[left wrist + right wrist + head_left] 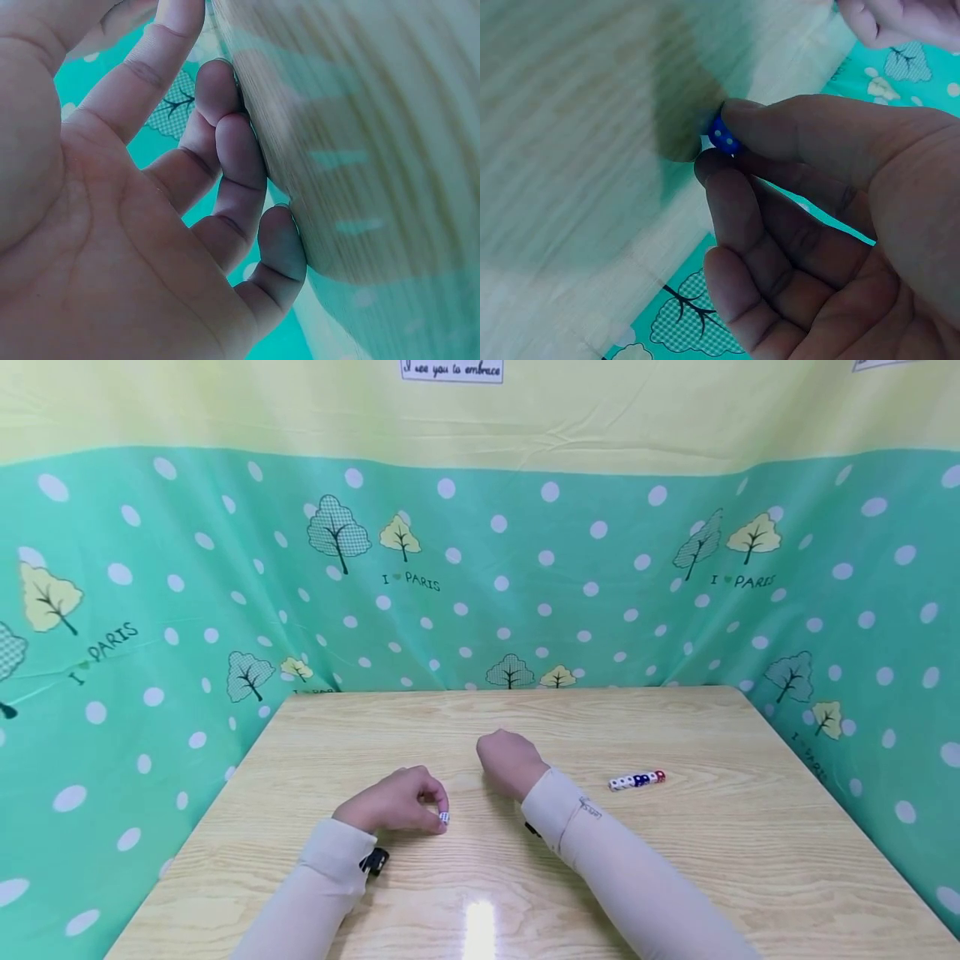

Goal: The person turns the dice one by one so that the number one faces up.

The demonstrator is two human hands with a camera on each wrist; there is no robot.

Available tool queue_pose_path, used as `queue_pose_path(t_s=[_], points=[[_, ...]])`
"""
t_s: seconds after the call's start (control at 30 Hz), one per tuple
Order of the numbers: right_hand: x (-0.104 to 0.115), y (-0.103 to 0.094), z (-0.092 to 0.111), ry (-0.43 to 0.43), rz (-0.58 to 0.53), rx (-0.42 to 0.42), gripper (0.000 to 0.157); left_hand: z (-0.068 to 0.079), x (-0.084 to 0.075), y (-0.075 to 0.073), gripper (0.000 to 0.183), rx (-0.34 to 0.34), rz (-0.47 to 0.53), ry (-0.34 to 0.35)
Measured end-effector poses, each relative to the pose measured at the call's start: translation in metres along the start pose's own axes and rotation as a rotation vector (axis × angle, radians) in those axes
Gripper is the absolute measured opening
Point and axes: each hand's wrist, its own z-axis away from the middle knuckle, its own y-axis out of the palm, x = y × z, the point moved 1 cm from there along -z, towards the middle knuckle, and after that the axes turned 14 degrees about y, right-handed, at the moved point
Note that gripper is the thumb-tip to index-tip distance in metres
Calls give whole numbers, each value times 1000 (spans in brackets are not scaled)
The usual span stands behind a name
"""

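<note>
My left hand [401,802] pinches a white die [444,817] between thumb and forefinger, low over the left-middle of the table. In the left wrist view, the other fingers of that hand [150,195] curl with their tips at the wooden surface, and the die is out of sight. Farther back and to the right is my right hand [512,764], its fingertips hidden from the head camera. The right wrist view shows it holding a blue die [724,136] with white pips between thumb and fingertips, right at the tabletop.
Right of my right forearm, a short row of dice [637,781] lies on the wooden table [675,860], mostly white, with blue ones and a red one at the right end. A green and yellow patterned curtain [525,568] hangs behind and along both sides.
</note>
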Motion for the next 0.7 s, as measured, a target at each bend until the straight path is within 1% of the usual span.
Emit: queue_pose_path(t_s=[0.27,0.43,0.53,0.7], points=[[-9,1,23,-61,23,-48,17,-1,2,1,18,-2,-2,2],[-15,5,36,-107,39,-80,14,-1,2,2,19,-7,-3,-4],[-20,6,46,-136,44,-100,15,-1,2,2,19,-10,-4,-3],[-27,7,62,-191,46,-152,21,0,1,2,19,-14,-3,-7]])
